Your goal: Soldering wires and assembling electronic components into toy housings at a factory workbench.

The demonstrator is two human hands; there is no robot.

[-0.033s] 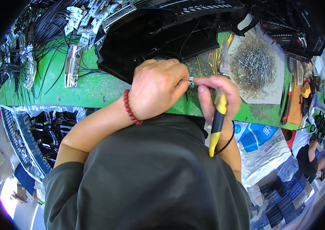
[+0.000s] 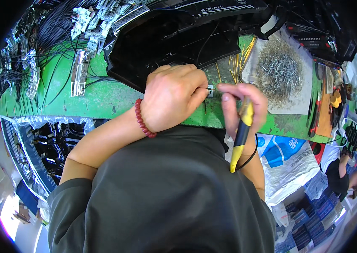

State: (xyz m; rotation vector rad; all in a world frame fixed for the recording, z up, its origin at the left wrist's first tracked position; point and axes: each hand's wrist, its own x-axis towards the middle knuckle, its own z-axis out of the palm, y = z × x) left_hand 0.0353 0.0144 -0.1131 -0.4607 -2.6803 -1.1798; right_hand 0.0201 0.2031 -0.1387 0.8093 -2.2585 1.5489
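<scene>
My left hand (image 2: 174,99), with a red bead bracelet at the wrist, is closed at the bench's near edge. A small silvery metal piece (image 2: 211,90) sticks out past its fingertips, and the pinch itself is mostly hidden. My right hand (image 2: 252,103), slightly blurred, is just right of that piece and apart from it. It grips a slim yellow and black electric screwdriver (image 2: 241,135), whose rear end points down toward my lap. Its thumb and forefinger stretch toward the metal piece, with a gap between them.
Behind my hands lies a large black plastic housing (image 2: 170,46). White paper (image 2: 298,105) at the right bears a heap of screws (image 2: 279,69), beside thin yellow rods (image 2: 239,61). Metal plates with black wires (image 2: 78,76) cover the left. Hand tools (image 2: 317,109) lie far right.
My right hand has drawn a little to the right, away from the metal piece, with the screwdriver tilting along. My left hand is in the same place.
</scene>
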